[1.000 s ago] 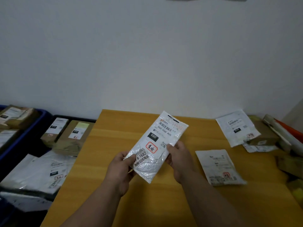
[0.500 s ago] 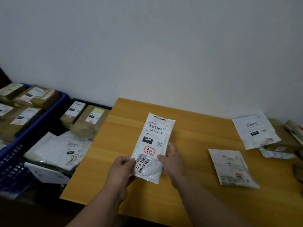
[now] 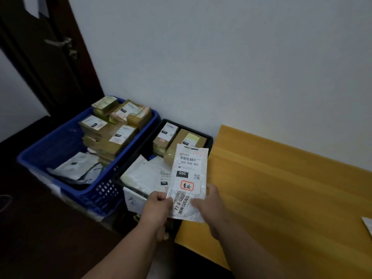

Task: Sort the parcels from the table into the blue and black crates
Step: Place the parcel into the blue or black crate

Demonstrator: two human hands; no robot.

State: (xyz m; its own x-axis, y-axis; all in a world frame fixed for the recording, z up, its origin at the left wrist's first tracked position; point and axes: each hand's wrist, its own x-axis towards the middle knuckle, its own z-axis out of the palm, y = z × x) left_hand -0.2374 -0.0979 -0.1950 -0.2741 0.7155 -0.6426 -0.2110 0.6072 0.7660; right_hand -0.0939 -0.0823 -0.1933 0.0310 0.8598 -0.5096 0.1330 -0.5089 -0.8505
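Both hands hold one white parcel, a flat plastic mailer with its printed label facing the camera and its long axis nearly upright. The left hand pinches the lower left edge of the mailer between thumb and curled fingers. The right hand grips the lower right edge, with the thumb on the front face and the fingers behind. The label shows a barcode, the code 060-06B-A05, a black box marked 060 and a red stamp. The parcel is held in the air over the gap between the black crate and the left end of the wooden table, and it overlaps the near right part of the crate in the view. The black crate contains two brown cardboard boxes at its far end and white mailers at its near end. The blue crate stands just beside the black crate on the left and is stacked with brown boxes, with white mailers at its near end. A corner of another white parcel lies on the table at the right frame edge. A dark door stands at the upper left.
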